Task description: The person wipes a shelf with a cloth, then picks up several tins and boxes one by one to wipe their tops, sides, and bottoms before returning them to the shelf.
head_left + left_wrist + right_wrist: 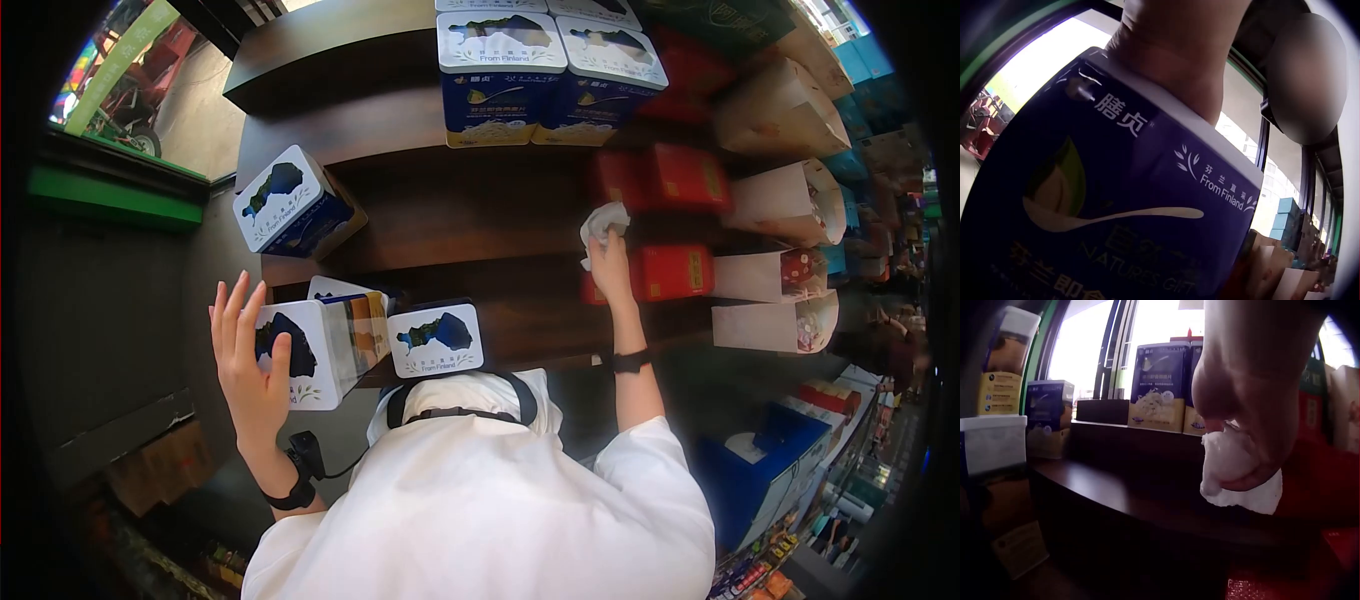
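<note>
My left hand lies on the white lid of a blue tin at the left, fingers extended across its top. In the left wrist view the hand is over the lid edge of the dark blue tin, its fingers hidden. A crumpled white cloth or tissue is pinched in my right hand, above the dark wooden shelf near red boxes. The right wrist view shows the right hand with its fingers curled round the white cloth.
Beside the left tin stands another white-lidded tin; one more stands on the step behind. Blue tins stand at the back. Red boxes and paper bags line the right side of the dark stepped shelf.
</note>
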Tool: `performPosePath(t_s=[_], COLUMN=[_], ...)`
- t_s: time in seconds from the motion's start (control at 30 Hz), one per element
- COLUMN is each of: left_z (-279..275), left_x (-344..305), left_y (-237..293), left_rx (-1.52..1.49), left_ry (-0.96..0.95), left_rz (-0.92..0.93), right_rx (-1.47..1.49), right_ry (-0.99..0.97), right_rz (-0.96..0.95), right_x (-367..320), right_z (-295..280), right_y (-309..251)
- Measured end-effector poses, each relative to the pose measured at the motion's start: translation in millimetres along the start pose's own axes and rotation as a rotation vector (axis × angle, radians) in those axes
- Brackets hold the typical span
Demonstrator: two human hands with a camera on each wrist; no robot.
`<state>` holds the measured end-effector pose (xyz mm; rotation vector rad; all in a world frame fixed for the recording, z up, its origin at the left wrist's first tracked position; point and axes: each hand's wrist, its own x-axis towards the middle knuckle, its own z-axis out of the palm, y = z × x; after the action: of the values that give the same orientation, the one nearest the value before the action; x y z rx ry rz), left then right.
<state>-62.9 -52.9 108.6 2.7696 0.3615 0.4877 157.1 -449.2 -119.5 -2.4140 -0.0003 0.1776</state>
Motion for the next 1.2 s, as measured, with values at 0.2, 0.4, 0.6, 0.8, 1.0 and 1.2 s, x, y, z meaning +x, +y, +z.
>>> performPosePath(t_s=[0.2, 0.4, 0.6, 0.8, 1.0, 1.2], left_z=[-3.1, -2.5, -1.2, -2.3, -1.4, -2.9], left_x=[6.2, 10.5, 11.3, 13.0, 12.9, 12.1], left_y=[-0.4, -0.4, -3.7, -3.1, -2.2, -2.6], left_rx=[0.132, 0.119, 0.110, 0.081, 0.081, 0.105], left_ry=[-0.199, -0.229, -0.214, -0.212, -0.195, -0.230], left_rz=[0.031, -0.003, -0.012, -0.018, 0.001, 0.009], right_rx=[-0.448, -0.512, -0.387, -0.200, -0.194, -0.264], right_ry=[0.300, 0.350, 0.045, -0.215, -0.471, -0.525], right_rz=[-0.286, -0.500, -0.665, -0.738, -0.835, -0.808], right_x=[84.4, 110.0, 88.6, 87.8, 102.4, 60.6], right_z=[108.5, 152.6, 205.7, 258.2, 244.1, 238.0], right_y=[58.3, -0.4, -94.5, -156.7, -165.0, -155.9])
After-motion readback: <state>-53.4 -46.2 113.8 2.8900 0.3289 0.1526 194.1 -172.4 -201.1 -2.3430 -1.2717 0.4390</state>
